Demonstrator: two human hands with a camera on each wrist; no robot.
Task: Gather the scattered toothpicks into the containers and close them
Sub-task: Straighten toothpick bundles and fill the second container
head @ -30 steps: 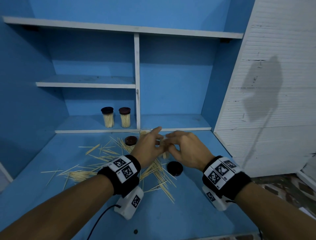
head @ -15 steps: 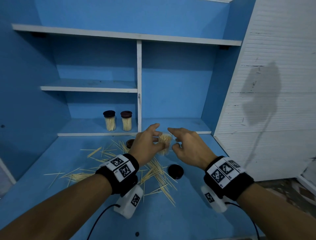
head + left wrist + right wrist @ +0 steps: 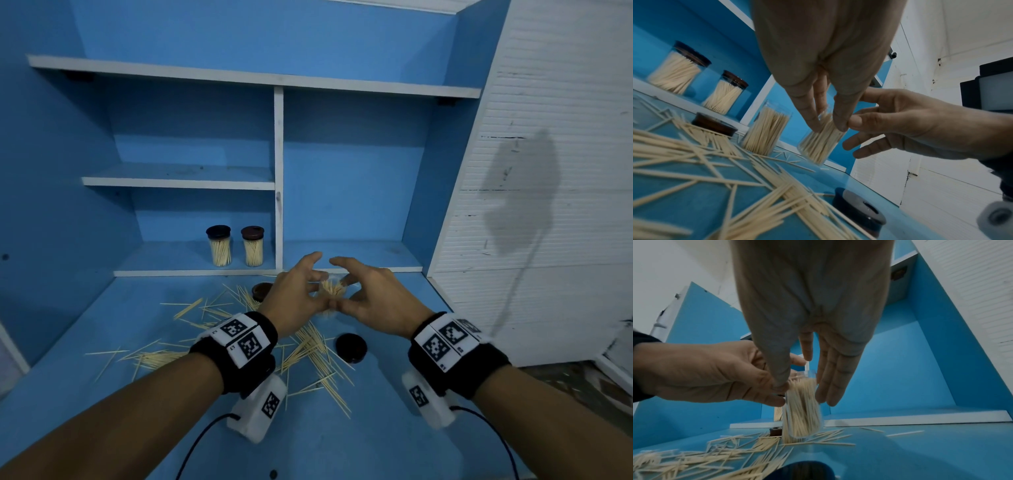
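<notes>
A clear open container (image 3: 331, 292) packed with toothpicks stands slightly tilted on the blue table (image 3: 394, 445). My left hand (image 3: 313, 291) pinches its upper part between thumb and finger (image 3: 812, 120). My right hand (image 3: 349, 291) is at its right side with straight fingers (image 3: 830, 382), and its thumb tip meets my left thumb. A second open, full container (image 3: 766, 131) stands just left of it. Scattered toothpicks (image 3: 308, 356) cover the table in front. A black lid (image 3: 351, 347) and a brown lid (image 3: 262, 290) lie loose.
Two closed toothpick containers (image 3: 219, 246) (image 3: 252, 246) stand on the lowest shelf, left of the white divider (image 3: 278, 178). A white slatted panel (image 3: 548, 205) borders the table on the right. Cables trail from both wrist cameras.
Both hands were pressed together over the container a second ago. They parted and uncovered it. Now they curve round it again with the thumbs touching.
</notes>
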